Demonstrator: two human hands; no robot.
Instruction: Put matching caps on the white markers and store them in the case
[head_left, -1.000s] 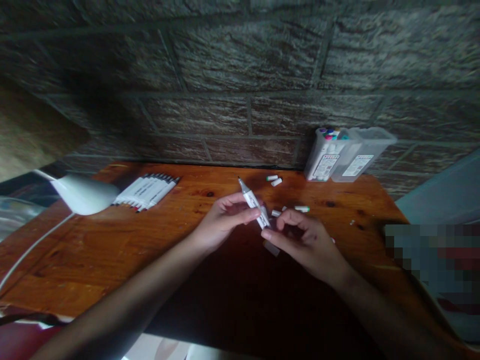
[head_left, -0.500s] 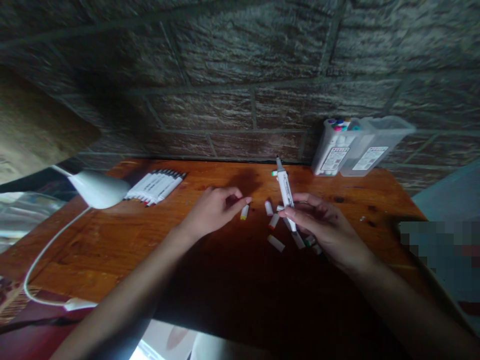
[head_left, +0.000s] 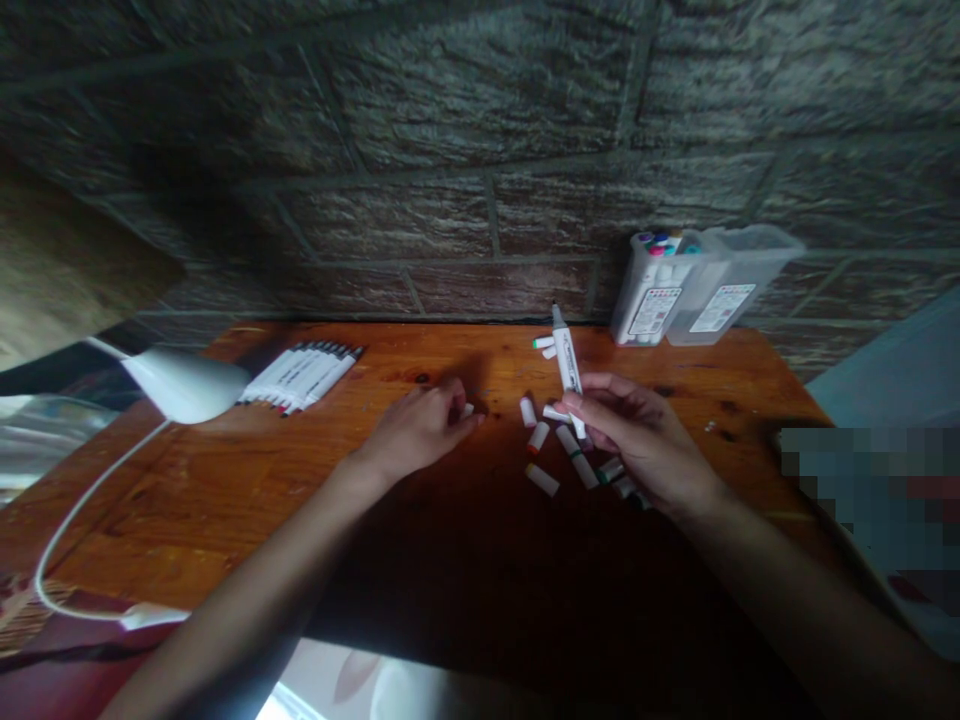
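My right hand [head_left: 637, 440] is closed round a white marker [head_left: 567, 366], which stands upright with its uncapped dark tip pointing up. My left hand [head_left: 420, 430] rests on the wooden table [head_left: 225, 500] with its fingers curled over a small white cap [head_left: 468, 409]. Several loose marker caps [head_left: 541, 438] lie scattered on the table between and under my hands. Two more caps [head_left: 545, 343] lie farther back near the wall.
A row of several capped markers [head_left: 300, 377] lies at the back left. A white lamp head [head_left: 180, 384] with its cord sits at the left edge. Two clear plastic marker boxes [head_left: 705, 285] stand against the brick wall at the back right.
The marker passed from my left hand to my right hand and was raised upright. My left hand dropped to the table and closed its fingers over a cap.
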